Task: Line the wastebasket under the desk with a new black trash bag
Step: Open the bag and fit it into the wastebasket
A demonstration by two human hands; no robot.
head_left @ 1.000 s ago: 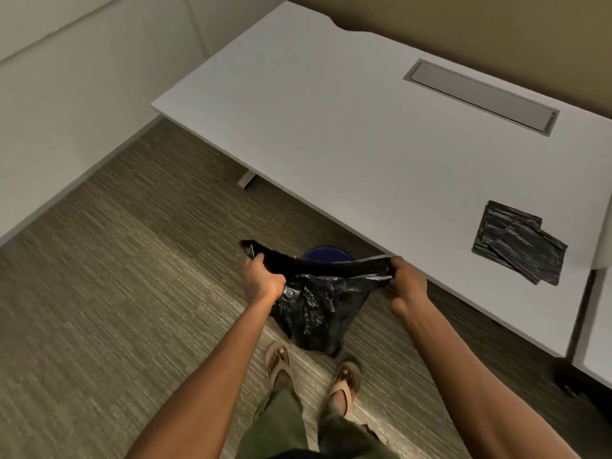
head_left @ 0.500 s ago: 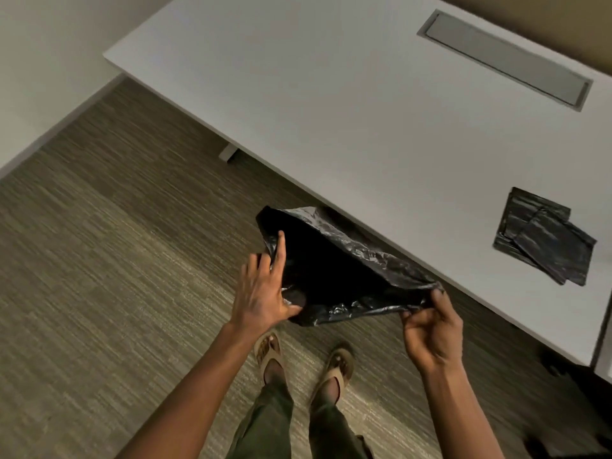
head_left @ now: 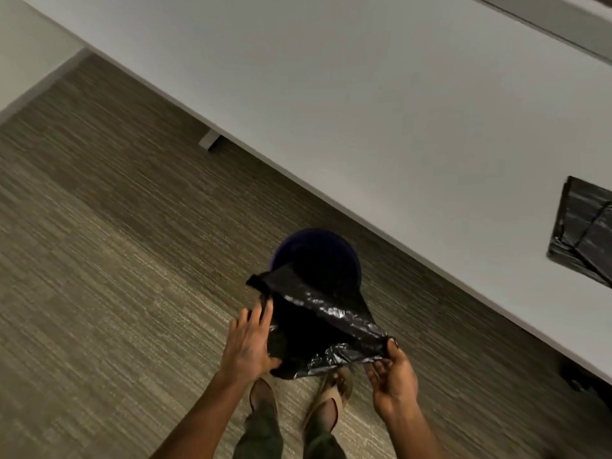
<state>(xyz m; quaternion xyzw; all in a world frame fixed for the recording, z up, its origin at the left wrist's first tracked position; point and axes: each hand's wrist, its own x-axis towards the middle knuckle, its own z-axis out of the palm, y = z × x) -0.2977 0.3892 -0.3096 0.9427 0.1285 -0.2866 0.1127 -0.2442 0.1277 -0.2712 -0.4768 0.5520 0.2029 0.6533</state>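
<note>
A black trash bag (head_left: 318, 329) hangs open-mouthed between my hands, just above my feet. My right hand (head_left: 392, 376) pinches the bag's rim at its right corner. My left hand (head_left: 250, 342) lies flat with fingers spread against the bag's left side, thumb under it. The dark blue round wastebasket (head_left: 314, 250) stands on the carpet right behind the bag, at the desk's front edge; the bag's far rim overlaps its near side and hides part of its opening.
The white desk (head_left: 364, 111) runs diagonally across the upper right. Folded black bags (head_left: 583, 233) lie on it at the right edge. A desk foot (head_left: 209, 142) shows on the striped carpet. My sandalled feet (head_left: 298, 397) stand below the bag.
The bag has come down and toward the wastebasket, whose rim now shows behind it. The camera has tilted lower. My left hand still presses the bag's side; my right keeps its pinch.
</note>
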